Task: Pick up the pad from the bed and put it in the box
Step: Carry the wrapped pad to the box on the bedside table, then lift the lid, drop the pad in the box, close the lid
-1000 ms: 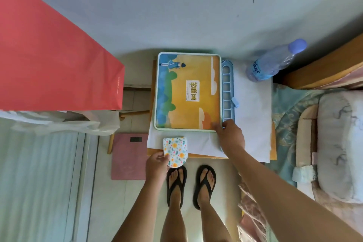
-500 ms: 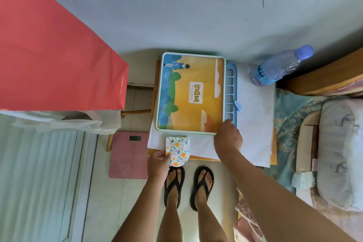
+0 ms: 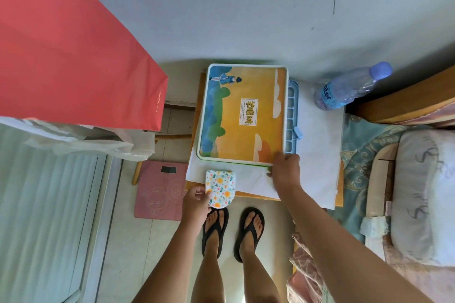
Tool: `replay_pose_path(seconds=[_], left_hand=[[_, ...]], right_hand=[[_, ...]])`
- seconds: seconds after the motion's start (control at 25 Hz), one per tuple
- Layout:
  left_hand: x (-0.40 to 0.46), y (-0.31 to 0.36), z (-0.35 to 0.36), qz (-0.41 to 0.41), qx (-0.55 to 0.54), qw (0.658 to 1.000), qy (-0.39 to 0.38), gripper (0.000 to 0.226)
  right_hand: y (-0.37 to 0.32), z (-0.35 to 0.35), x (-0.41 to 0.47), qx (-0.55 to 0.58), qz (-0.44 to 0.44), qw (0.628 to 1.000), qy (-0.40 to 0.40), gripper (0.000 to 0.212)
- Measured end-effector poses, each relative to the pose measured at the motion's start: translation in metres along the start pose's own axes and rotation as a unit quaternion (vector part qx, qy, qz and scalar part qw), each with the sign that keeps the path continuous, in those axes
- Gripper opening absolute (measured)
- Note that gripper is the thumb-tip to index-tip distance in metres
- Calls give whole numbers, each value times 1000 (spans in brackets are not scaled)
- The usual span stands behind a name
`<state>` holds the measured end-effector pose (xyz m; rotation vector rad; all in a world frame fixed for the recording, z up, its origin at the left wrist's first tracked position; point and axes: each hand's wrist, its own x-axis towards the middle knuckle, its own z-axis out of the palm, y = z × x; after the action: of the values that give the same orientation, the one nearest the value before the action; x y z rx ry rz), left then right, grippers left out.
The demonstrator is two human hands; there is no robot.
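Observation:
The pad is a small white pouch printed with flowers. My left hand pinches its lower left corner, holding it over the near edge of a small table. The box lies flat on that table, its orange and blue illustrated lid facing up. My right hand grips the lid's near right corner, fingers curled under the rim. The bed runs along the right side of the view.
A water bottle stands at the table's back right. A blue plastic rack lies beside the box on white paper. A red paper bag hangs at left, a pink scale on the floor.
My right hand has slid from the box's right edge down to its near right corner. My left hand has kept hold of the pad. The view has shifted slightly.

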<state>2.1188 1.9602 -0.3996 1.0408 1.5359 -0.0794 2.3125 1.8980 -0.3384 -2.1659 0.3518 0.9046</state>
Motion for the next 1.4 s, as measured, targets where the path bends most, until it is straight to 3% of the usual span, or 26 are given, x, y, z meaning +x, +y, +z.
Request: replay_pose_path(seconds=[0.08,0.16,0.48,0.68,0.84,1.0,1.16,1.28,1.4], left_hand=[[-1,-3,-3,0,1,1000,-3,17],[-1,-4,-7,2,-8,1000,-8,16],[-16,9,-30,25,-82,996,-24,9],[-23,42,-34,56,-142,988,-10,13],[-14,87,-13,94,-156,982,-47,7],[2,127,29,137,-93,986,-20,10],[12,141,51,150,50,987,6,40],[5,137,49,147,56,987,-36,50],[-12,128,38,170,73,980,-73,45]], right_hand=[[1,-7,-4,145,-1,988,-49,12],[3,-11,-7,183,-26,982,-49,9],[24,-57,-20,208,-22,977,-51,13],[59,-118,-30,232,30,971,-52,15],[91,-145,-48,259,67,963,-26,12],[105,-149,-51,282,54,958,17,9],[109,-153,-44,270,39,962,31,11],[107,-154,-41,269,50,961,31,8],[104,-145,-39,265,62,962,11,12]])
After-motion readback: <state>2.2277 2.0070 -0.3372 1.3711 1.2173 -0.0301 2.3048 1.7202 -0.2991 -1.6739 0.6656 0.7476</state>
